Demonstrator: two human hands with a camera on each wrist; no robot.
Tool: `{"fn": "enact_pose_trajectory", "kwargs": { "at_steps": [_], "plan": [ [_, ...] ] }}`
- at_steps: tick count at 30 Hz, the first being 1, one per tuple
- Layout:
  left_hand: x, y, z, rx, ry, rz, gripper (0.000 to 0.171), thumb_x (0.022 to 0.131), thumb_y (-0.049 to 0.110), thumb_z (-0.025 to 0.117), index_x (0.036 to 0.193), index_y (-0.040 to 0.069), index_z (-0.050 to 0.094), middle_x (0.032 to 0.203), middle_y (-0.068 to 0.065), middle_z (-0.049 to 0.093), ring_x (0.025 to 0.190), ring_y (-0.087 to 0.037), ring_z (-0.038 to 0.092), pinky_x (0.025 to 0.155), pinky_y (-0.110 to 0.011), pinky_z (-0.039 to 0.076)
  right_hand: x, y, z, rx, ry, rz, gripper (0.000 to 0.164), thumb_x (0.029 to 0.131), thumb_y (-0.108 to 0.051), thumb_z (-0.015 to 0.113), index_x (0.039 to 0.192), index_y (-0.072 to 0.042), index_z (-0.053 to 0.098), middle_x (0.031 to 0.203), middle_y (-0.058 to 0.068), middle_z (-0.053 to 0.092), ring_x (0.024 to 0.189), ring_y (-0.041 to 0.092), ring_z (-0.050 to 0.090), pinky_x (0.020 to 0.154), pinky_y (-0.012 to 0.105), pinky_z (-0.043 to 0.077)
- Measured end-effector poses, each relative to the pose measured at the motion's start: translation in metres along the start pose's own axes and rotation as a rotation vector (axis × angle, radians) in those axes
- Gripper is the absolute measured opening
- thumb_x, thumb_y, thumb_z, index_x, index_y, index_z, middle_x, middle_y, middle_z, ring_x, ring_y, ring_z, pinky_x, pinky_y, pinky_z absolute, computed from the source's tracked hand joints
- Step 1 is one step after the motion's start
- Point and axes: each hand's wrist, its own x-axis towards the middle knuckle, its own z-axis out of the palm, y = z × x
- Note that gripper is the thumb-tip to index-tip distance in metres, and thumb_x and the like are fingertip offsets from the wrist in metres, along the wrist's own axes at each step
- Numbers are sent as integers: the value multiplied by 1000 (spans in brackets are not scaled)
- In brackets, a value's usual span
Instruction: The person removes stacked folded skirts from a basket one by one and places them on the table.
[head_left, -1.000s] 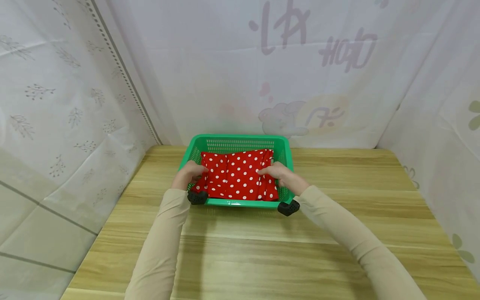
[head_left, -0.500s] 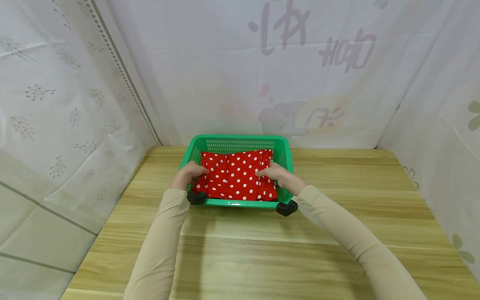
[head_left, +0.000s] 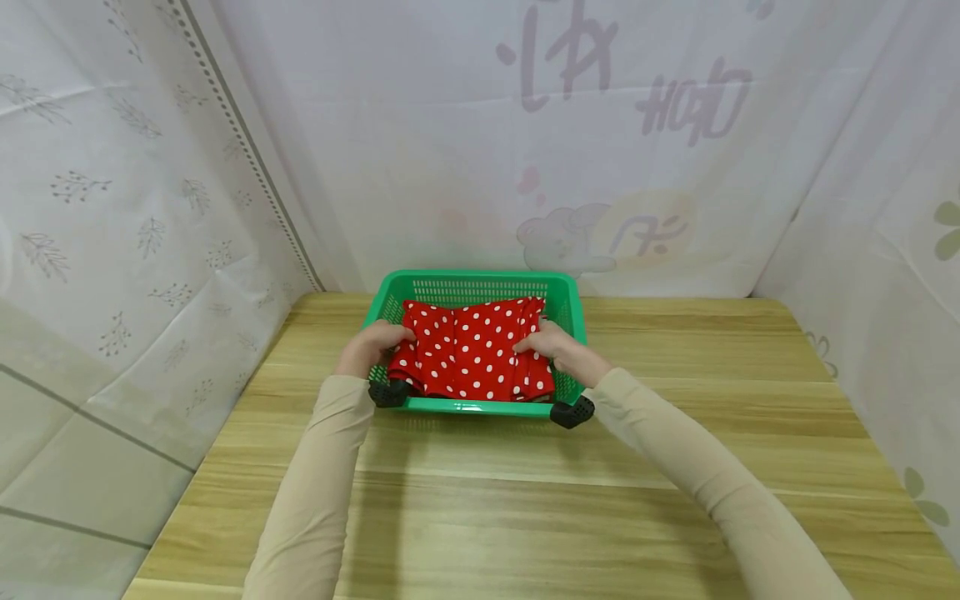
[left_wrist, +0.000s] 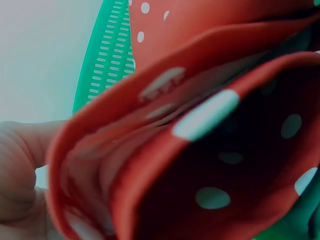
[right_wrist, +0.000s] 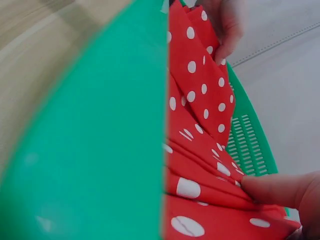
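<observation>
While the left hand (head_left: 371, 346) grips one end of a red cloth (head_left: 480, 354) with white dots, the right hand (head_left: 562, 346) pinches the opposite end, its thumb lying over the folds and its other fingers mostly hidden beneath them. Between the two hands the cloth spans a green basket (head_left: 483, 274), lying inside it, with several layers stacked; whether its middle touches the basket floor cannot be seen. Beside the left hand, the left wrist view shows the cloth's edge parting into loose, curved layers with a dark hollow between them, the thumb outside and the other fingers largely out of sight. Close to the right thumb, the right wrist view shows creases gathering and running away toward the left hand. The basket's slotted far wall stands just beyond both hands, and its smooth near rim passes on the person's side of them. Just below each hand sits a black wrist device (head_left: 572, 413), near the basket's front corners, and behind it a cream sleeve (head_left: 307, 492) covers the forearm. Under the basket and around both hands spreads a wood-grained table (head_left: 480, 517); farther off, past the hands, hangs a pale printed sheet (head_left: 412, 150)
</observation>
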Motion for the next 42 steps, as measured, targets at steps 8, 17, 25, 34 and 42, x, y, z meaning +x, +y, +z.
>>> {"fn": "enact_pose_trajectory", "kwargs": {
  "at_steps": [8,17,25,34,42],
  "plan": [
    [0,0,-1,-58,21,18,26,91,5,47,113,-8,42,87,-8,51,63,-9,58,62,-25,54,0,-3,-4,60,-26,-5,53,87,-6,61,134,-1,37,121,18,54,97,29,63,77,40,55],
    [-2,2,-5,-104,17,28,32,92,7,48,119,-9,41,86,-7,54,62,-10,60,63,-26,56,-2,-5,-6,108,-63,-26,45,89,-5,59,130,3,41,115,18,58,87,25,66,75,41,55],
    [-7,8,-8,-150,4,75,33,93,8,47,120,-9,39,92,-8,53,63,-9,61,63,-25,55,-6,-10,-12,129,-48,-28,44,89,-9,59,129,2,42,114,18,58,84,23,66,75,40,56],
    [-14,20,-12,-187,-42,93,50,96,12,43,136,-11,25,109,-14,48,69,-11,61,69,-27,56,-16,-21,-21,147,-57,-51,45,90,-10,59,129,2,41,108,15,59,77,19,67,73,39,56],
    [-22,30,-13,-224,-33,123,39,94,12,44,126,-8,33,106,-12,48,68,-11,62,66,-27,56,-30,-30,-28,188,-82,-100,47,90,-8,58,132,2,39,110,14,59,78,18,67,76,40,55]
  ]
}}
